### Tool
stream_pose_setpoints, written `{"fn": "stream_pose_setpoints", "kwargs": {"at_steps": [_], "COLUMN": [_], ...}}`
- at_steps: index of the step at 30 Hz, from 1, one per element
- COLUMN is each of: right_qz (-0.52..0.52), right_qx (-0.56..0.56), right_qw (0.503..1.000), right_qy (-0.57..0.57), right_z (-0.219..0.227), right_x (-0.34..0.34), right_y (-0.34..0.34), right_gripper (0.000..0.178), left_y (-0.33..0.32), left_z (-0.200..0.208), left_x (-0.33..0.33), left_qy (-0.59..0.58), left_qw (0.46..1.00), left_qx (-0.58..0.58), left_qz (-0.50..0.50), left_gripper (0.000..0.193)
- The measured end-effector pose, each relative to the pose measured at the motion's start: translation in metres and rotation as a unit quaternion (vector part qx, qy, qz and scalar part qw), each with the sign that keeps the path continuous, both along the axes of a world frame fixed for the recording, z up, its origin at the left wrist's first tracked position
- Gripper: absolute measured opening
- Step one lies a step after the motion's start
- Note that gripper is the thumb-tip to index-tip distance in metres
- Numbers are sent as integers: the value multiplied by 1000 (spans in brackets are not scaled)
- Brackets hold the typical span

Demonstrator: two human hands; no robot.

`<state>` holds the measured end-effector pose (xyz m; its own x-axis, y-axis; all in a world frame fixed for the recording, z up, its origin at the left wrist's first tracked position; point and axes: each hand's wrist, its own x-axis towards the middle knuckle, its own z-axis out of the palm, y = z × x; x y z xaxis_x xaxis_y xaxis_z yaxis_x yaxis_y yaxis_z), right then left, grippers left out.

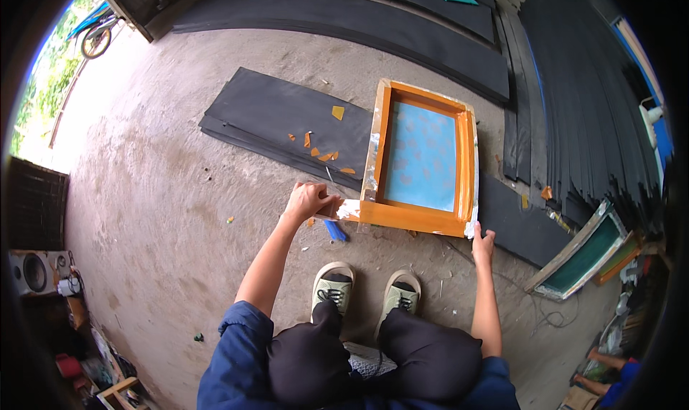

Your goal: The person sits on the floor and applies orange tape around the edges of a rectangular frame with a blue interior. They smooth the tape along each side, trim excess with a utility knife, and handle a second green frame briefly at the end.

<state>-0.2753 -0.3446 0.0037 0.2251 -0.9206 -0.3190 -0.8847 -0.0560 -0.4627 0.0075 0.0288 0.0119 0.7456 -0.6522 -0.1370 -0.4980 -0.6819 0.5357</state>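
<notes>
A wooden screen-printing frame (375,151) with blue mesh (420,155) lies tilted before me, its inner sides lined with glossy orange tape (409,217). The tape also runs along the near side and out past the near left corner. There my left hand (307,200) is closed on a brown piece that looks like a tape roll (331,207), partly hidden by my fingers. White, crumpled-looking patches show beside it and at the near right corner. My right hand (483,243) grips that right corner, thumb up along the edge.
Black sheets (280,123) lie under and beyond the frame, with orange tape scraps (326,156) on them. Blue strips (334,230) lie near my left hand. Another frame with green mesh (583,255) leans at right. Long black sheets (344,22) are stacked behind. A person's legs (599,370) show lower right.
</notes>
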Motion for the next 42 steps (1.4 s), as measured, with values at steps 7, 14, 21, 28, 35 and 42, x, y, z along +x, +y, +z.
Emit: {"fn": "stream_pose_setpoints", "kwargs": {"at_steps": [7,14,21,28,35,42], "right_qz": [561,708,599,519,357,269], "right_qx": [-15,20,-213,-113,14,49], "right_qw": [824,696,769,832,872,950], "right_qy": [-80,-120,-67,-157,-334,-149], "right_z": [159,14,-87,-72,19,41], "right_x": [114,139,171,176,141,116], "right_y": [148,282,330,343,338,244], "right_gripper": [23,15,30,40,35,27], "left_y": [86,166,185,191,162,10], "left_z": [-23,-53,-65,-65,-20,24], "left_x": [-18,-96,-133,-119,-68,-37], "left_qy": [-33,68,144,159,78,133], "left_qw": [951,861,805,789,781,922], "left_qx": [-227,-301,-316,-357,-423,-325], "left_qz": [209,405,481,474,452,163], "left_gripper": [19,20,17,14,14,17]}}
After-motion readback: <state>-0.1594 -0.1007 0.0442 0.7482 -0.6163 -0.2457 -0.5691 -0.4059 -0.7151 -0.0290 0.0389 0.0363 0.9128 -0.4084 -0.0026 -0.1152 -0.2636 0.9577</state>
